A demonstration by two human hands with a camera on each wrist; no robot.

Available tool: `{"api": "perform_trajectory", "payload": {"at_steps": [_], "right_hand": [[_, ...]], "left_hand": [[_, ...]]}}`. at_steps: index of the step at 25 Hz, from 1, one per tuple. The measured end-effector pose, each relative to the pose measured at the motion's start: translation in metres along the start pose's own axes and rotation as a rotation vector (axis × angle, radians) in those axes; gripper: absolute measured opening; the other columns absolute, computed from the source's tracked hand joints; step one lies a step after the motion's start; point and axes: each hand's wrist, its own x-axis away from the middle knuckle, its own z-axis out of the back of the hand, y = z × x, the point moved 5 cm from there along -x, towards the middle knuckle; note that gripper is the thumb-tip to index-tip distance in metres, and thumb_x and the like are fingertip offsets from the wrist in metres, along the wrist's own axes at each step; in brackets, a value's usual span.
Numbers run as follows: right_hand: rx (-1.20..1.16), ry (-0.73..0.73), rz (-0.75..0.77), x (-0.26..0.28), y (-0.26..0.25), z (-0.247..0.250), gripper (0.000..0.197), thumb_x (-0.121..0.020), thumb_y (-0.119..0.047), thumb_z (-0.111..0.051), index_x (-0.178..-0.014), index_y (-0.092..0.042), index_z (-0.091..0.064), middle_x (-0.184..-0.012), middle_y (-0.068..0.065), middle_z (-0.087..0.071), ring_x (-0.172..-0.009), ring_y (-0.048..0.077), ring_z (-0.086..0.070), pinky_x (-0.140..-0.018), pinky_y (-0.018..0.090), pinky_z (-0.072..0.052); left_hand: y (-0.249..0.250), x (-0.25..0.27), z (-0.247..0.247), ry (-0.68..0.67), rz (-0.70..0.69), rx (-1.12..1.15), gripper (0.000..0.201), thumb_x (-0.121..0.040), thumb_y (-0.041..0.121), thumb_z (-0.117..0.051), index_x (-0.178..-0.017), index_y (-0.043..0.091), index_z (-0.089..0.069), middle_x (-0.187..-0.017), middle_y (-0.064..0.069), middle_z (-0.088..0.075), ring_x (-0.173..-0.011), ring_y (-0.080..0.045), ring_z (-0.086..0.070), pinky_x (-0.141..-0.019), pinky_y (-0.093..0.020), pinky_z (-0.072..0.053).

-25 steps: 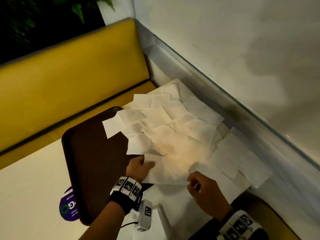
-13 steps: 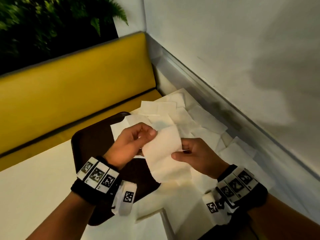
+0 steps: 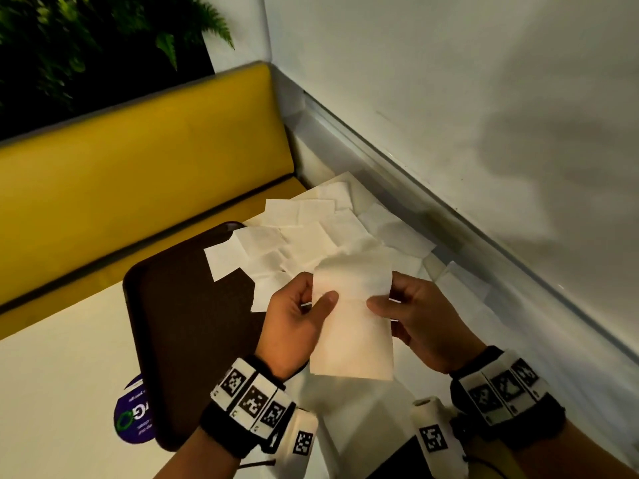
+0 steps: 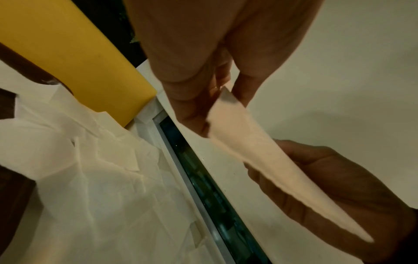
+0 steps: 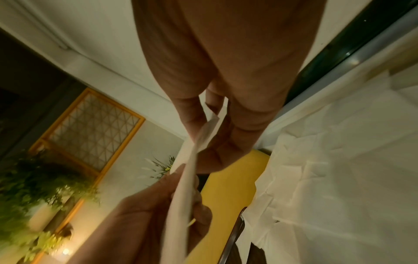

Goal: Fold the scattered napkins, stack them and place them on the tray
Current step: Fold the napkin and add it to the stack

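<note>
I hold one white napkin (image 3: pixel 352 319) up in the air between both hands, above the table. My left hand (image 3: pixel 311 305) pinches its left edge with thumb on the near face. My right hand (image 3: pixel 390 305) pinches its right edge the same way. The napkin (image 4: pixel 267 157) shows edge-on in the left wrist view, and again as a thin strip, the napkin (image 5: pixel 194 175), in the right wrist view. Several loose napkins (image 3: pixel 311 233) lie scattered on the table behind, some overlapping the dark brown tray (image 3: pixel 186 312) on the left.
A yellow bench back (image 3: pixel 138 160) runs behind the table. A white wall with a ledge (image 3: pixel 484 229) borders the right side. A purple round sticker (image 3: pixel 133 420) sits on the white table by the tray's near edge. More napkins (image 3: pixel 460 292) lie along the wall.
Both hands lifted one napkin off the pile and raised it; it now hangs flat between the two pinches, nearer to me than half a second ago.
</note>
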Motion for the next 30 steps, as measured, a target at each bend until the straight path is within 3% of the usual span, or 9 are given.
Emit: {"api": "perform_trajectory", "payload": {"at_steps": [4, 7, 9, 14, 18, 22, 24, 28, 30], "right_hand": [[0.094, 0.063, 0.220, 0.009, -0.012, 0.004, 0.030, -0.086, 0.003, -0.062, -0.095, -0.022, -0.074, -0.090, -0.004, -0.076, -0.087, 0.017, -0.071, -0.073, 0.028, -0.060], [0.197, 0.062, 0.316, 0.005, -0.007, 0.011, 0.030, -0.085, 0.013, -0.057, -0.091, -0.010, -0.076, -0.096, -0.007, -0.074, -0.092, 0.014, -0.068, -0.075, 0.029, -0.060], [0.214, 0.046, 0.349, 0.003, -0.004, 0.013, 0.034, -0.083, 0.014, -0.058, -0.080, -0.014, -0.076, -0.102, -0.007, -0.072, -0.100, 0.017, -0.066, -0.080, 0.031, -0.059], [0.455, -0.089, 0.370, 0.011, -0.015, 0.020, 0.045, -0.082, 0.013, -0.058, -0.093, -0.028, -0.073, -0.119, -0.016, -0.064, -0.115, 0.004, -0.057, -0.091, 0.019, -0.051], [0.556, -0.216, 0.131, -0.005, -0.032, 0.020, 0.039, -0.080, -0.010, -0.056, -0.113, -0.029, -0.065, -0.121, -0.016, -0.062, -0.114, 0.005, -0.057, -0.095, 0.028, -0.049], [0.806, -0.098, 0.254, -0.018, -0.035, -0.001, 0.017, -0.087, -0.036, -0.061, -0.097, -0.028, -0.072, -0.090, -0.016, -0.071, -0.087, 0.000, -0.064, -0.078, 0.016, -0.053], [0.701, -0.022, 0.199, -0.015, -0.025, 0.011, 0.011, -0.086, -0.031, -0.064, -0.092, -0.027, -0.073, -0.085, -0.015, -0.071, -0.085, 0.001, -0.065, -0.072, 0.013, -0.054], [0.378, 0.031, -0.010, -0.005, 0.013, 0.009, 0.007, -0.084, -0.015, -0.068, -0.087, -0.019, -0.073, -0.078, 0.000, -0.073, -0.069, 0.017, -0.068, -0.065, 0.026, -0.060], [0.346, -0.024, -0.086, -0.002, 0.045, -0.014, 0.004, -0.083, -0.010, -0.069, -0.084, -0.013, -0.072, -0.076, 0.007, -0.073, -0.063, 0.020, -0.067, -0.063, 0.030, -0.060]], "left_hand": [[-0.002, 0.006, -0.004, 0.017, 0.191, 0.326, 0.023, -0.094, -0.007, -0.046, -0.099, 0.004, -0.066, -0.091, -0.015, -0.071, -0.083, -0.032, -0.064, -0.073, -0.038, -0.050], [-0.008, 0.008, -0.005, 0.024, 0.514, 0.669, 0.036, -0.101, 0.022, -0.038, -0.110, -0.002, -0.063, -0.098, -0.024, -0.069, -0.083, -0.037, -0.066, -0.078, -0.045, -0.055], [-0.008, 0.008, -0.007, 0.003, 0.599, 0.632, 0.050, -0.101, 0.039, -0.037, -0.104, -0.003, -0.066, -0.091, -0.022, -0.070, -0.075, -0.032, -0.068, -0.069, -0.041, -0.057], [-0.004, -0.003, -0.009, 0.052, 0.211, 0.153, 0.012, -0.089, 0.006, -0.063, -0.082, -0.003, -0.068, -0.067, -0.005, -0.068, -0.062, -0.016, -0.060, -0.058, -0.025, -0.049], [0.007, -0.008, -0.009, 0.031, -0.018, -0.146, 0.007, -0.087, 0.014, -0.069, -0.082, 0.011, -0.072, -0.067, 0.003, -0.068, -0.063, -0.009, -0.060, -0.066, -0.021, -0.048], [0.005, -0.007, -0.009, 0.055, -0.063, -0.136, 0.007, -0.088, 0.015, -0.069, -0.081, 0.014, -0.071, -0.073, -0.005, -0.071, -0.070, -0.018, -0.065, -0.071, -0.030, -0.052], [-0.001, -0.005, 0.000, 0.085, -0.038, -0.110, 0.007, -0.087, 0.014, -0.069, -0.081, 0.013, -0.070, -0.073, -0.005, -0.071, -0.071, -0.019, -0.066, -0.072, -0.033, -0.052], [-0.031, 0.018, 0.025, 0.082, 0.048, -0.097, 0.006, -0.088, 0.014, -0.067, -0.083, 0.011, -0.070, -0.063, 0.007, -0.063, -0.059, -0.009, -0.056, -0.061, -0.026, -0.045], [-0.057, 0.045, 0.047, 0.091, 0.117, -0.160, 0.007, -0.089, 0.016, -0.066, -0.083, 0.016, -0.069, -0.063, 0.005, -0.063, -0.057, -0.010, -0.056, -0.057, -0.031, -0.047]]}}
